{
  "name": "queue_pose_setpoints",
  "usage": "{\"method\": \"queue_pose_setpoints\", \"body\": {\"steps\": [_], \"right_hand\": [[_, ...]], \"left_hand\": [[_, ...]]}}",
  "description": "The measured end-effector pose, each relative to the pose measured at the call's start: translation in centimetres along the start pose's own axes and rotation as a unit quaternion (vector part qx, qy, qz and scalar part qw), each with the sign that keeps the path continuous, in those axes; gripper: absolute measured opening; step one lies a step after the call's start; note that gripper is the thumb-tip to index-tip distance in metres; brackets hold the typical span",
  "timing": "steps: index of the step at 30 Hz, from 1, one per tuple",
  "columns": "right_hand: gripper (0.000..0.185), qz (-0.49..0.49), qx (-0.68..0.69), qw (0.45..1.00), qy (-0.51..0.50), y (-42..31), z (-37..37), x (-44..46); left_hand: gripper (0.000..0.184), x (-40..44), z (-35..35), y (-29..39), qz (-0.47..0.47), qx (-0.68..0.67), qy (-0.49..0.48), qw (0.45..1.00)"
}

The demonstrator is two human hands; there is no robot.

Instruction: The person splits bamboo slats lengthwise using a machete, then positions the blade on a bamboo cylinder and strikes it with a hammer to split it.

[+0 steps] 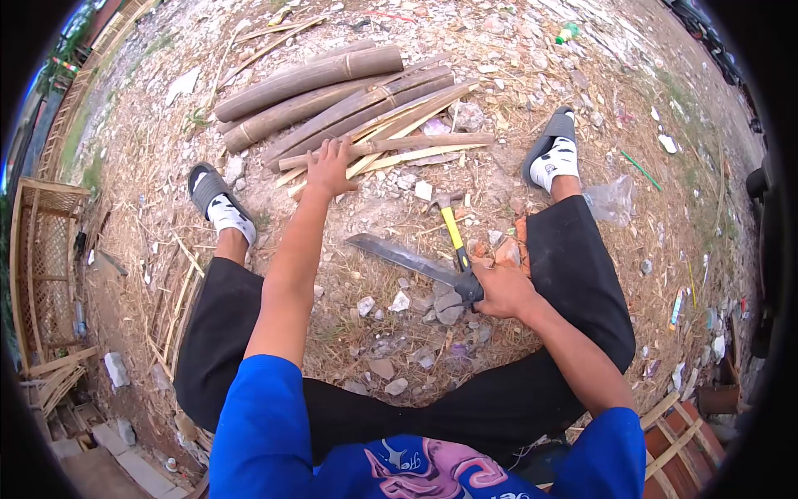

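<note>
My left hand [330, 169] reaches forward, fingers spread over the near end of a split bamboo strip [407, 145] on the pile. Whether it grips the strip cannot be made out. My right hand [502, 289] is closed round the dark handle of a machete [403, 256], whose blade points left and away over the ground. Just beyond that handle lies a hammer [451, 227] with a yellow and black handle. Thick bamboo poles [312, 81] are stacked at the far side, with pale split pieces in front of them.
My sandalled feet stand left and right of the bamboo. Stones [399, 301] and orange brick pieces [509, 249] lie between my legs. A clear plastic bag [611, 200] is beside my right foot. A woven wooden frame [48, 266] stands at the far left.
</note>
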State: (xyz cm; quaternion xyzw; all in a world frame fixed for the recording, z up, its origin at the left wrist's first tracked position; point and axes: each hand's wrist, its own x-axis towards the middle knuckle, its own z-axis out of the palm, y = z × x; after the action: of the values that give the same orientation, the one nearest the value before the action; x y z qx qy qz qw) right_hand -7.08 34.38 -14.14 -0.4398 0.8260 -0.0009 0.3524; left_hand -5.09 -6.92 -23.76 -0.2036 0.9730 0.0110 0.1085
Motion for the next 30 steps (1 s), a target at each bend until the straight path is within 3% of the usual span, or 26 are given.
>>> {"method": "queue_pose_setpoints", "body": {"steps": [1,4,6,9,12,16,19,23,26,30], "right_hand": [[0.051,-0.058,-0.003,0.998,0.031,0.6,-0.8,0.4],[0.051,-0.035,-0.031,0.999,-0.028,1.5,-0.9,2.7],[0.056,-0.042,-0.01,0.999,-0.011,1.9,0.3,3.7],[0.061,-0.056,0.006,0.998,0.005,2.3,2.7,4.0],[0.064,-0.041,0.03,0.999,-0.011,2.7,3.5,3.7],[0.067,-0.04,0.01,0.999,0.003,2.1,3.3,3.2],[0.067,-0.063,-0.018,0.997,0.051,2.5,3.2,3.2],[0.066,-0.044,0.004,0.999,0.021,2.6,2.7,3.3],[0.066,-0.033,0.003,0.999,0.009,2.3,2.3,3.6],[0.063,-0.048,0.018,0.998,0.034,2.6,2.8,3.7]], "left_hand": [[0.125,0.6,-0.2,0.6,-0.006,0.014,-0.017,1.0],[0.12,1.5,-2.0,1.1,-0.015,-0.001,-0.073,0.997],[0.111,3.0,-2.3,0.7,-0.005,-0.011,-0.095,0.995],[0.092,2.6,-1.3,-0.1,0.029,-0.009,-0.071,0.997],[0.075,1.7,-0.5,-0.3,0.03,-0.037,0.019,0.999],[0.088,3.9,3.6,-1.5,0.026,-0.146,0.032,0.988],[0.096,2.4,2.5,0.4,-0.022,-0.088,0.108,0.99],[0.102,3.3,-1.8,1.7,-0.077,0.0,-0.026,0.997],[0.107,4.3,-0.4,1.0,-0.078,-0.091,-0.046,0.992],[0.109,3.4,1.9,1.2,-0.086,-0.105,-0.028,0.99]]}}
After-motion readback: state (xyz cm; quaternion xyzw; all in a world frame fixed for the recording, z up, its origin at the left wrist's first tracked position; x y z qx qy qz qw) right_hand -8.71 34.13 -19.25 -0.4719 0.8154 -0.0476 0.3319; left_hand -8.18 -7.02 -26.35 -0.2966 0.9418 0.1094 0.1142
